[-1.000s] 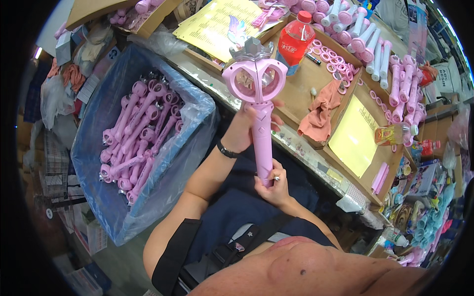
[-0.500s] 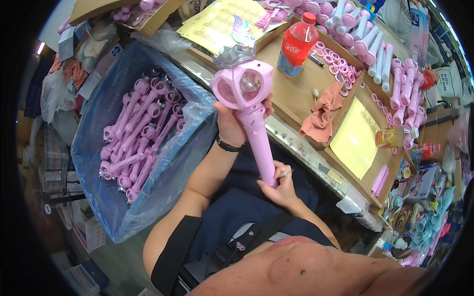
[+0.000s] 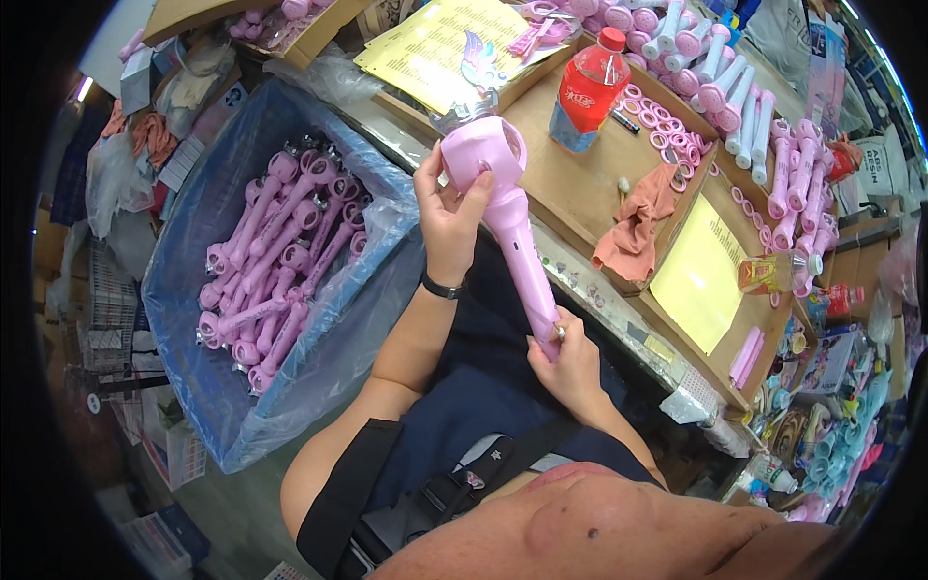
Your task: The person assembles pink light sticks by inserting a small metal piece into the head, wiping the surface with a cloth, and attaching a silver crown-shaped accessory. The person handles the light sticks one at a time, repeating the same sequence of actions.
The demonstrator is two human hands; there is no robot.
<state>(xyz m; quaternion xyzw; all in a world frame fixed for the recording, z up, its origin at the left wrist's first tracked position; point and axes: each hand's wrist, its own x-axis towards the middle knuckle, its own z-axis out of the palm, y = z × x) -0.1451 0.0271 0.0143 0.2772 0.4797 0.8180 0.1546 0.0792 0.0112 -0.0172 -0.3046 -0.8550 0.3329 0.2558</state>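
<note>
The pink wand [image 3: 520, 246] slanted between both hands: the left hand [image 3: 449, 217] clamped around its head [image 3: 476, 147], most fingers hidden behind it, and the right hand [image 3: 570, 360] gripped the lower end, partly covering it (a small shiny spot [image 3: 559, 333] was unidentifiable). Beyond the left hand, the greyish crown [image 3: 464, 112] blurred into yellow sheets [image 3: 411, 63]. Left of that hand, wands [image 3: 280, 230] hid one another in a blue-lined bin [image 3: 333, 365].

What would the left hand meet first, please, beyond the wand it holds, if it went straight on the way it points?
Past the wand, the left hand would probably meet the yellow sheets, or pass over them; its height is unclear.
</note>
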